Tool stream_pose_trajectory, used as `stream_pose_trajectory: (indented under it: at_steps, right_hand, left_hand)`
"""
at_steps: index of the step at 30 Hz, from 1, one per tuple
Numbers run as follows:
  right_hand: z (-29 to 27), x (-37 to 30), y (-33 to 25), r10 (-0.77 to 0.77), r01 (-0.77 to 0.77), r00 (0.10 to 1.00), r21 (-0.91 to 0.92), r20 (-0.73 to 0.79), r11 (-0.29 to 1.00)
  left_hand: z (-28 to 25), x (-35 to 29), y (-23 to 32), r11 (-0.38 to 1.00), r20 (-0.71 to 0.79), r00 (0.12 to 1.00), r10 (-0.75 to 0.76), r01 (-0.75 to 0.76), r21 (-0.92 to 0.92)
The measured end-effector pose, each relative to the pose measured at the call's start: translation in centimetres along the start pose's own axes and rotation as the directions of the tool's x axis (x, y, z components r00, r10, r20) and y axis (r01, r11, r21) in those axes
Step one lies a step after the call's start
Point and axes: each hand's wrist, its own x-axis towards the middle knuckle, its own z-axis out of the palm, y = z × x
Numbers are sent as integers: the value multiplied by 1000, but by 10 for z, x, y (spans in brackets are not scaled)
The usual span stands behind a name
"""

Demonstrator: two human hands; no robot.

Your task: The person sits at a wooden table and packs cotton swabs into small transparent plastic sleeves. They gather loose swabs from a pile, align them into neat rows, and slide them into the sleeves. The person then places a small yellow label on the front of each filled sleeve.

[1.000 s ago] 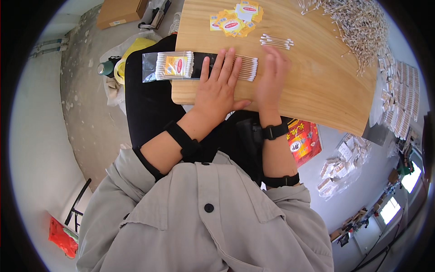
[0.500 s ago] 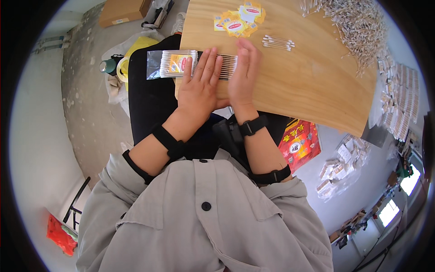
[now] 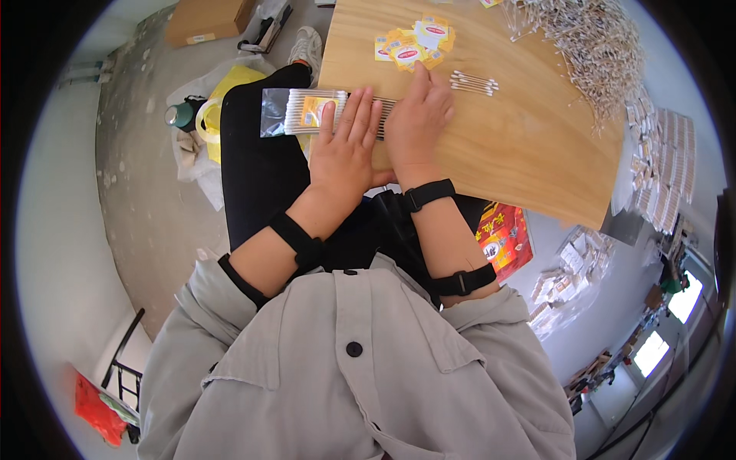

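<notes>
A flat clear bag of white-tipped cotton swabs point(image 3: 295, 112) with a yellow and white label card point(image 3: 316, 110) lies at the table's left edge, its empty plastic end point(image 3: 274, 115) sticking out past it. My left hand point(image 3: 339, 165) rests palm down across the swabs, fingers stretched out. Beside the right end of the row, my right hand point(image 3: 414, 134) stands on its edge with fingers curled; whatever is inside them is hidden. Past its fingertips is a pile of yellow label cards point(image 3: 406, 55). Several loose cotton swabs point(image 3: 475, 83) lie to its right.
A big heap of loose cotton swabs point(image 3: 586, 57) covers the far right of the wooden table point(image 3: 521, 157). Stacked swab packs point(image 3: 665, 165) stand beyond the right edge. Below lie a red printed bag point(image 3: 506, 241) and more packs point(image 3: 571, 268). A yellow bag point(image 3: 234, 88) sits left.
My right hand's fingers have gone from stretched to curled. My left hand stays flat on the swabs. The whole view has shifted slightly.
</notes>
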Motion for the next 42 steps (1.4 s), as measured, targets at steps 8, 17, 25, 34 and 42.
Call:
stream_pose_trajectory:
  at_steps: [8, 17, 25, 34, 42]
  right_hand:
    - [0, 5, -2, 42, -42, 999, -5, 18, 999]
    - [-5, 10, -4, 2, -1, 997, -20, 72, 1000]
    - [2, 9, -3, 8, -8, 1000, 7, 11, 1000]
    - [3, 8, -4, 27, -27, 1000, -7, 11, 1000]
    - [5, 9, -5, 17, -16, 999, -18, 32, 1000]
  left_hand:
    - [3, -2, 0, 995, -47, 999, -14, 9, -99]
    - [-42, -2, -53, 939, -326, 927, -184, 67, -337]
    - [12, -12, -112, 632, -234, 738, -633, 317, -707]
    - [37, 8, -109, -424, 410, 708, -575, 171, -890]
    - [58, 7, -113, -552, 452, 778, -437, 165, -817]
